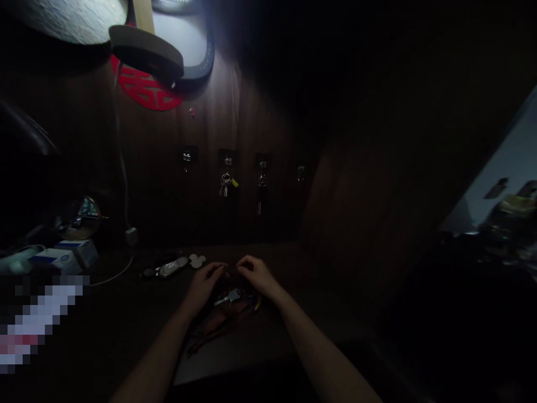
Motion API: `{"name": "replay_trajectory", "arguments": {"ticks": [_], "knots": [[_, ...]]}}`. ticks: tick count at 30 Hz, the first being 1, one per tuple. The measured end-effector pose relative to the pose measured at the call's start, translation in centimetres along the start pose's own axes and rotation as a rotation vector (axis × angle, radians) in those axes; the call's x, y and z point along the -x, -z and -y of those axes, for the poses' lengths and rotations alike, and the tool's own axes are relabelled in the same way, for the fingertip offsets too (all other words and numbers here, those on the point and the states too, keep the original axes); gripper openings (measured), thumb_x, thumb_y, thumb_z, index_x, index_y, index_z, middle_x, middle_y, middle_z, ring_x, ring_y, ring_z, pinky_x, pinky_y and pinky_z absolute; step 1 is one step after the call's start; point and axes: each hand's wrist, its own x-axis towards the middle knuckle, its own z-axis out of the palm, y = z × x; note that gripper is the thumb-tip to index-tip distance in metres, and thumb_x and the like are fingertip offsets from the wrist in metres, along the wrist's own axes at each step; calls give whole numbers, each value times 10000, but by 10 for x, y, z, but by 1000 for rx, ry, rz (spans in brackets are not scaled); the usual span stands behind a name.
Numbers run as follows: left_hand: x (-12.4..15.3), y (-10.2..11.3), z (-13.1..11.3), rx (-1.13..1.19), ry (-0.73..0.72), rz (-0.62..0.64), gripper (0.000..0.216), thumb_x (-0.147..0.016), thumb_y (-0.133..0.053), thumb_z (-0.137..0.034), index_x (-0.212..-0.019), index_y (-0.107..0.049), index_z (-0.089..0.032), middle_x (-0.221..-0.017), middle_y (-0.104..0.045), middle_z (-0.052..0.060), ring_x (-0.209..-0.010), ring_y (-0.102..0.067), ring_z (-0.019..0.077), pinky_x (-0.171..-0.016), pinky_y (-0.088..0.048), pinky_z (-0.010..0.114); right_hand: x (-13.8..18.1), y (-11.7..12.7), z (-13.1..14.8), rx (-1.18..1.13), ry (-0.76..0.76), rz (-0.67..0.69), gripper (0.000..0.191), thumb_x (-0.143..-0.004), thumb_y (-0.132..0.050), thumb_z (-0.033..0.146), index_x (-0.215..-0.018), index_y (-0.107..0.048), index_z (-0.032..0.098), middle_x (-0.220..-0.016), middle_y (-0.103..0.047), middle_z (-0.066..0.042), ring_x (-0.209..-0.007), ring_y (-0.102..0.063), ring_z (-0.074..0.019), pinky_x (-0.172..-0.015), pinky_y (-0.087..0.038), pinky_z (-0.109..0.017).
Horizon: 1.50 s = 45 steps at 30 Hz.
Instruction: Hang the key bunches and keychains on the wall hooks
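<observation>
The scene is very dim. My left hand (pixel 205 282) and my right hand (pixel 254 274) meet over a dark shelf (pixel 126 324), fingertips pinched close together on something too small and dark to name. Just below them lies a bunch of keys (pixel 229 296) with a silver key and a yellow tag, on a reddish strap or pouch (pixel 222 324). Left of my left hand lie a car key fob (pixel 170 268) and a pale round trinket (pixel 196 260).
Small hooks on the wooden back wall carry keys (pixel 226 182) and a key with a red tag (pixel 260 193). A red paper cutout (pixel 146 89) and a lamp (pixel 146 53) are at upper left. Boxes (pixel 62 254) and a white cable (pixel 126 224) sit at left.
</observation>
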Motion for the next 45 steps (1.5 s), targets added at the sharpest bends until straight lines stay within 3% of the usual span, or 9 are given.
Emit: {"name": "replay_trajectory", "arguments": {"ticks": [7, 12, 20, 24, 30, 33, 45], "knots": [[2, 1, -6, -78, -84, -48, 291, -738, -512, -394, -867, -682, -196, -880, -722, 28, -858, -654, 206, -787, -498, 312, 9, -9, 18, 214, 157, -86, 126, -736, -572, 160, -722, -662, 245, -792, -623, 5, -828, -550, -167, -762, -377, -284], [6, 2, -7, -161, -152, -81, 296, -751, -514, -400, -898, -688, -209, -894, -719, 18, -857, -645, 200, -796, -493, 304, 10, -17, 35, 243, 160, -90, 91, -766, -590, 246, -713, -663, 257, -766, -620, -2, -808, -531, -176, -740, -362, -298], [6, 2, 3, -202, -359, -78, 320, -823, -464, -366, -1045, -664, -251, -1016, -668, 38, -968, -593, 187, -886, -443, 320, 6, -19, 31, 273, 168, -11, 77, -731, -625, 239, -676, -672, 265, -727, -623, 2, -795, -528, -177, -741, -358, -303], [6, 1, 1, -201, -357, -102, 335, -834, -442, -368, -1080, -642, -260, -1051, -650, 35, -1004, -573, 185, -909, -427, 320, 6, -16, 32, 215, 216, 18, 86, -716, -624, 207, -695, -680, 268, -722, -625, 16, -772, -542, -164, -732, -370, -284], [8, 1, -4, -187, -272, -150, 349, -851, -392, -381, -1046, -639, -230, -1068, -653, 39, -991, -580, 198, -900, -433, 333, 5, -14, 34, -37, 92, -51, 80, -722, -594, 248, -691, -664, 227, -681, -619, 23, -698, -556, -152, -652, -399, -250], [8, 2, -4, -183, -258, -141, 361, -854, -375, -399, -1012, -649, -225, -1041, -663, 43, -968, -589, 207, -888, -441, 340, 3, -12, 36, -122, 102, -67, 78, -717, -604, 272, -693, -661, 224, -678, -626, 21, -704, -565, -156, -671, -417, -254], [3, -1, 2, -233, -371, -83, 248, -812, -455, -365, -869, -642, -212, -926, -642, 49, -911, -590, 192, -844, -452, 321, -1, -24, 32, -146, 187, -86, 82, -717, -610, 275, -729, -686, 246, -740, -664, 3, -787, -577, -174, -767, -425, -294]]}}
